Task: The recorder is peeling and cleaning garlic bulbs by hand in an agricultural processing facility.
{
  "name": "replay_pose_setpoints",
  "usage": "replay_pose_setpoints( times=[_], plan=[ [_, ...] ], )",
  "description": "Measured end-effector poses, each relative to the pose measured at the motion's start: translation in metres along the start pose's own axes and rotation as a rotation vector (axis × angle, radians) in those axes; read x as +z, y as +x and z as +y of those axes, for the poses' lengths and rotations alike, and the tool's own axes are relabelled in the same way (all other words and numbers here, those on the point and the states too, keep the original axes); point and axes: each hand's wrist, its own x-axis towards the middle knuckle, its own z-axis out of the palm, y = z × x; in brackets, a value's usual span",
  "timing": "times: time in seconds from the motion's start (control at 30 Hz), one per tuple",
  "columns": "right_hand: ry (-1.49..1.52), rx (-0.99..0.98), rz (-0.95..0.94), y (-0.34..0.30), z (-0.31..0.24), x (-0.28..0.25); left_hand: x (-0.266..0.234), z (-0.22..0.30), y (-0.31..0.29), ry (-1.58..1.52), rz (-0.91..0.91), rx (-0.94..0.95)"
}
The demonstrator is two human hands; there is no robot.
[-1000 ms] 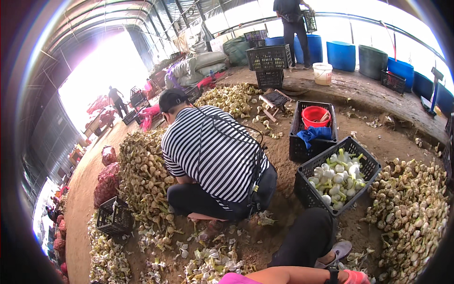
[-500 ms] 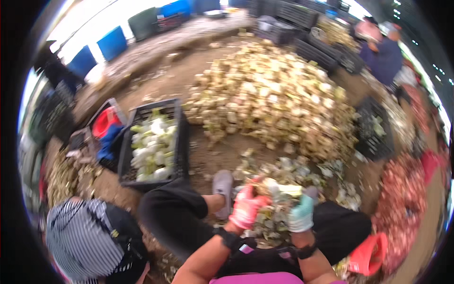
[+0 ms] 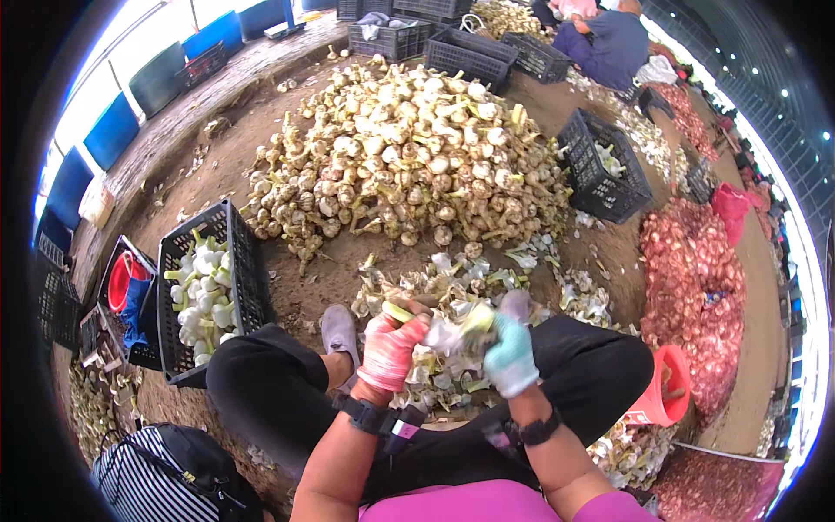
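Observation:
My left hand (image 3: pixel 389 350), in a pink-red and white glove, is closed round a garlic bulb. Its cut pale green stem (image 3: pixel 397 311) sticks out above the fingers, while most of the bulb is hidden. My right hand (image 3: pixel 511 357), in a teal and white glove, pinches a strip of pale garlic skin (image 3: pixel 476 322). Between the hands, a whitish shape is smeared by motion. Below them, loose garlic peelings (image 3: pixel 435 374) lie heaped between my legs. To the left, a black crate (image 3: pixel 252 270) holds peeled white garlic bulbs (image 3: pixel 207 291).
A large heap of unpeeled garlic (image 3: pixel 409 157) lies ahead. At right are another black crate (image 3: pixel 622 191), a red bucket (image 3: pixel 670 383) and garlic in red net (image 3: pixel 696 296). A person in a striped top (image 3: pixel 143 483) is close at lower left; others sit far right.
My view has swung, so the heap and crates sit further left. The bulb and stem that stretched between my hands now show only as a stem above my left hand; the right hand holds skin.

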Motion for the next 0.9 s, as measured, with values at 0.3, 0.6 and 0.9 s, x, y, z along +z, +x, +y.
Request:
replay_pose_setpoints(
  times=[0.3, 0.6, 0.9],
  plan=[
    [-0.295, -0.056, 0.048, 0.023, 0.014, -0.046, 0.003, -0.014, 0.035, -0.282, -0.252, -0.287],
    [-0.412, -0.043, -0.544, 0.028, 0.009, -0.045, 0.009, -0.063, 0.098, -0.703, 0.115, -0.421],
    [0.186, 0.352, -0.076, 0.121, 0.117, -0.107, 0.025, -0.162, 0.146, -0.151, 0.152, -0.521]
  ],
)
